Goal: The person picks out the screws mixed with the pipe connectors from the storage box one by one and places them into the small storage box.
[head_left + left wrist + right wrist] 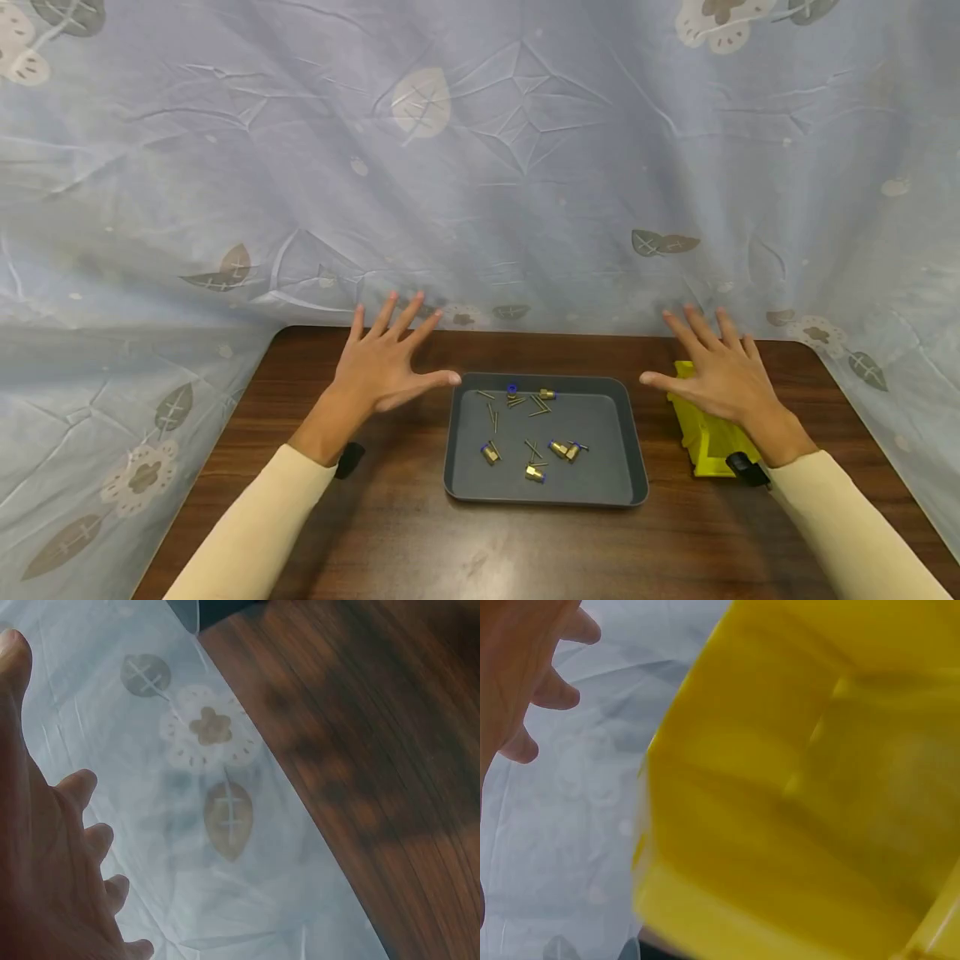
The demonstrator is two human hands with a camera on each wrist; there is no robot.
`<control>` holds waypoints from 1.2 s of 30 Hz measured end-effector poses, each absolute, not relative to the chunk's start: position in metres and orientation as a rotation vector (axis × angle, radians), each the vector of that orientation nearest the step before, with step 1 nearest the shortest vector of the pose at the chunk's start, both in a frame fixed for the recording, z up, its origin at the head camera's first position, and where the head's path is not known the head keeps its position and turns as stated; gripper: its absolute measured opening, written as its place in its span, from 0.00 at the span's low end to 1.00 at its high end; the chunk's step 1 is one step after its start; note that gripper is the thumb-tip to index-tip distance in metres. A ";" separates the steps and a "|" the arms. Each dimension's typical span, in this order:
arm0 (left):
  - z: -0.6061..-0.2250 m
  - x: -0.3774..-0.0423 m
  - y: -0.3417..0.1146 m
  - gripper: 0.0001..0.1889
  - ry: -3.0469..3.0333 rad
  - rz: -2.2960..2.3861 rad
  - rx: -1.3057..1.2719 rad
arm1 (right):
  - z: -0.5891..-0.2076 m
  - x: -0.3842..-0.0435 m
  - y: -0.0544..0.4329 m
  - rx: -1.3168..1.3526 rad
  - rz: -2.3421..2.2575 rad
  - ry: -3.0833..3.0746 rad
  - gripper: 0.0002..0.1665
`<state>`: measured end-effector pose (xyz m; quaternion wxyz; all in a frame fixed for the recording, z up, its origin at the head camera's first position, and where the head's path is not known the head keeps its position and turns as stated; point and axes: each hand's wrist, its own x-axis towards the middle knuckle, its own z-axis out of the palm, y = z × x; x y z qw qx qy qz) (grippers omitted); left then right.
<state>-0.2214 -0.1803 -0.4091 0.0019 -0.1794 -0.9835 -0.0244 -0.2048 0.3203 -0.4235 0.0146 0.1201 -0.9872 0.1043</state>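
My left hand (378, 367) is held over the table's left part, fingers straight and spread, nothing in it. On the other side my right hand (723, 375) hovers in the same way, overlapping a yellow plastic bin (708, 442) in the head view. Between the hands lies a shallow grey tray (600, 483). In it are several brass fittings with blue ends, such as one fitting (535, 473) near the front and another fitting (490, 454) at the left. Several thin brass-coloured screws (493, 417) are scattered among them. The right wrist view shows the bin's interior (885, 772) close up.
The dark wooden table (360, 542) has its back edge just behind the hands. A pale blue floral cloth (480, 208) hangs behind it and along both sides. A small black wrist device (349, 460) sits under the left wrist, and a similar device (747, 469) under the right.
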 end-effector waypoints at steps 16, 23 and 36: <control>-0.415 -0.211 -0.153 0.56 -3.016 -0.098 -0.692 | -0.425 -0.194 0.285 0.532 0.265 -3.030 0.67; -0.417 -0.206 -0.142 0.56 -3.009 -0.078 -0.738 | -0.425 -0.190 0.265 0.611 0.244 -3.022 0.67; -0.420 -0.193 -0.123 0.58 -3.000 -0.117 -0.773 | -0.438 -0.180 0.229 0.693 0.375 -2.938 0.68</control>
